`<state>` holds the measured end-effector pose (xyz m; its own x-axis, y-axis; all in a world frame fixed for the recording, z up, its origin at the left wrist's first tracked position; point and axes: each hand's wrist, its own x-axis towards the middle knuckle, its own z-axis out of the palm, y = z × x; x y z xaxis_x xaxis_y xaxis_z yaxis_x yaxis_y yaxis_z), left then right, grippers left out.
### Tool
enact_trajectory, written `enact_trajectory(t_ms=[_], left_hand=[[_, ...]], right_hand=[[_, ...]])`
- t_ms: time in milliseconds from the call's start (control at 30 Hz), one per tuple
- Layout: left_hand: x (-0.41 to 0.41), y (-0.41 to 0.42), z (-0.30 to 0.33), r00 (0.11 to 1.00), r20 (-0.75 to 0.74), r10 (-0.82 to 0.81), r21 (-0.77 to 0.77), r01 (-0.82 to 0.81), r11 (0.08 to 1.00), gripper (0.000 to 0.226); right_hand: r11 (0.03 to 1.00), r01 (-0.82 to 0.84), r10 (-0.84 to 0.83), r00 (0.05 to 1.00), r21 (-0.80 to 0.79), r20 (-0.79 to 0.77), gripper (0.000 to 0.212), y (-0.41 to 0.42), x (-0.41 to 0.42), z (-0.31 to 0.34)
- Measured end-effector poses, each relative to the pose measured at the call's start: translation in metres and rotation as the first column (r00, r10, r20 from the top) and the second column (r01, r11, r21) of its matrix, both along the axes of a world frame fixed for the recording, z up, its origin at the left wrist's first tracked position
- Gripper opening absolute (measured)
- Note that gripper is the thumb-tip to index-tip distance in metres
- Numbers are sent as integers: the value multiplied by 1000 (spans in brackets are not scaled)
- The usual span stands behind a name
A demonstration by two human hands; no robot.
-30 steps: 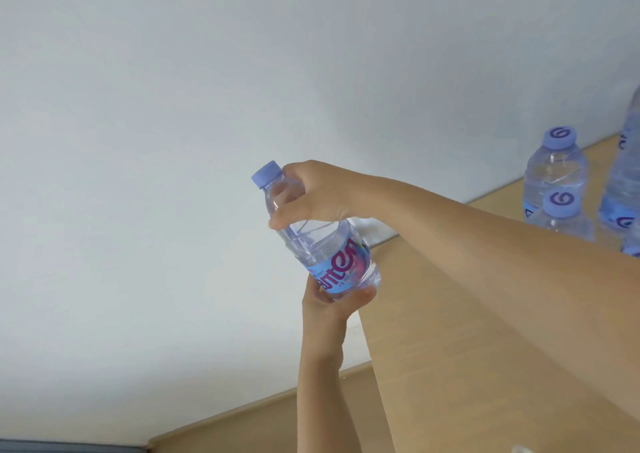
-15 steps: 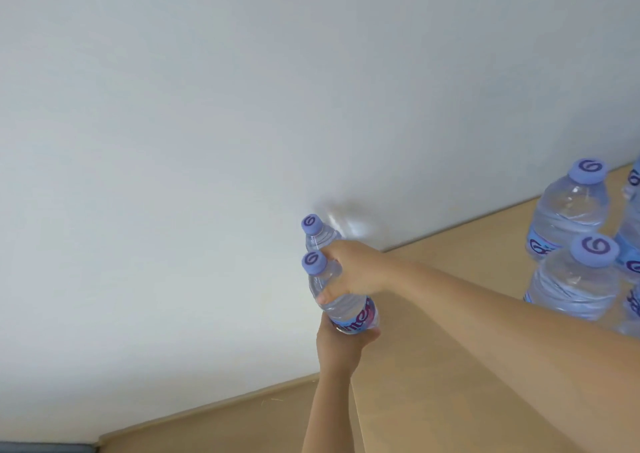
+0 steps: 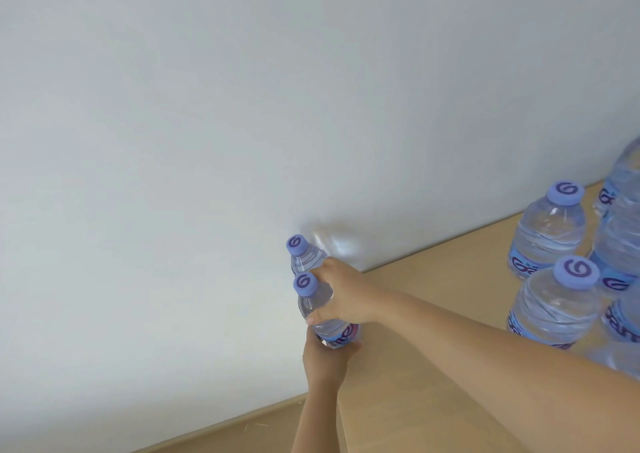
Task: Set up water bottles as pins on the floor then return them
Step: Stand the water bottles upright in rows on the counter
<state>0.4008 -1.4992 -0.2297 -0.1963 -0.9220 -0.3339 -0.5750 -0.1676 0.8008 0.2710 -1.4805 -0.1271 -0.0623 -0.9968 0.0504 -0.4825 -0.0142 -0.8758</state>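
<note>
I have a clear water bottle (image 3: 341,334) with a purple cap and a blue label in both hands. It stands upright at the left edge of a light wooden top (image 3: 433,317). My right hand (image 3: 343,297) grips its upper body from the right. My left hand (image 3: 325,359) holds its base from below, and that hand hides the bottom. A second bottle (image 3: 302,255) stands just behind it, against the white wall. Its lower part is hidden by my right hand.
More capped bottles cluster at the right of the top: one at the back (image 3: 547,234), one nearer (image 3: 557,307), and bigger ones (image 3: 623,196) cut by the frame edge. The wooden top drops off on the left to a lower ledge (image 3: 242,428).
The bottle was tilted and held higher one second ago. It has come down and upright beside the second bottle. Since half a second ago, hardly anything has moved.
</note>
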Motion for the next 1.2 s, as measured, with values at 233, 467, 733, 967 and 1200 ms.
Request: enact_trajectory(t_ms=[233, 467, 733, 967, 1200], left_hand=[[-4, 2, 5, 999, -15, -42, 7, 42, 999, 61], [1, 29, 46, 970, 199, -138, 233, 90, 968, 33], [-31, 93, 110, 906, 84, -416, 6, 417, 909, 37], [-67, 197, 92, 901, -58, -429, -10, 429, 903, 52], [-58, 245, 72, 917, -47, -397, -3, 397, 918, 59]], right_hand=[[999, 31, -33, 998, -39, -55, 40, 4, 3, -2], [990, 144, -143, 980, 2, -141, 63, 28, 15, 22], [985, 162, -166, 983, -56, -79, 41, 127, -5, 87], [842, 521, -530, 847, -138, -41, 41, 264, -70, 63], [791, 609, -609, 780, 49, 145, 41, 303, -69, -4]])
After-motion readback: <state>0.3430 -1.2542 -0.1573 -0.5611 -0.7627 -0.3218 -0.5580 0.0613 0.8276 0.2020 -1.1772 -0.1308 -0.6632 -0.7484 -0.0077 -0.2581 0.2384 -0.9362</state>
